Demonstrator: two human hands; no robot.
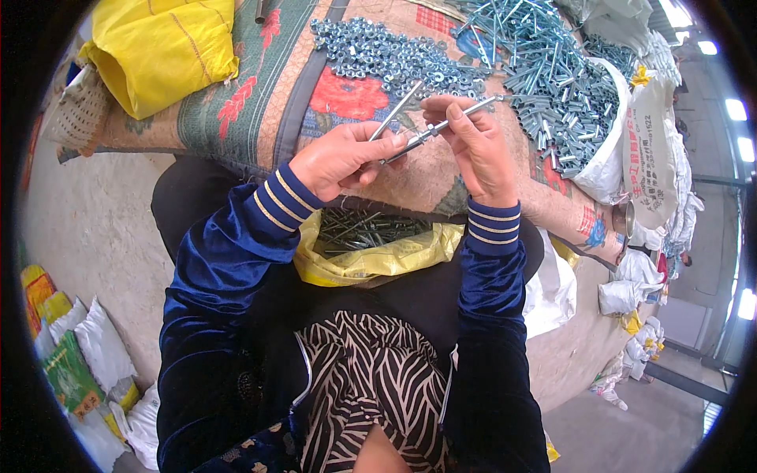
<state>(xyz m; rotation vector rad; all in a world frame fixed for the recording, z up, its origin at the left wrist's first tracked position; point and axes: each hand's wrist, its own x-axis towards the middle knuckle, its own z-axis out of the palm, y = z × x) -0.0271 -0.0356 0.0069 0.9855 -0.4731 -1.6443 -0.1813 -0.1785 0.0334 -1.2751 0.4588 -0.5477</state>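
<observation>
My left hand [335,160] is closed around thin silvery metal rods. One loose rod [399,109] sticks up and away between the fingers. A second, longer threaded bolt [430,134] with a nut or collar partway along it runs from my left fingertips to my right hand [482,154]. The right thumb and fingers pinch this bolt near its upper right end. Both hands are above the near edge of a padded, patterned cloth surface [434,177]. Below them, between my legs, an open yellow sack [430,246] holds many dark metal rods [367,230].
On the cloth are a pile of nuts [386,54], a heap of long bolts [520,35] and many short metal sleeves [564,118] beside a white sack [611,162]. A yellow bag [162,47] lies at the far left. Filled sacks [102,347] stand on the floor at left.
</observation>
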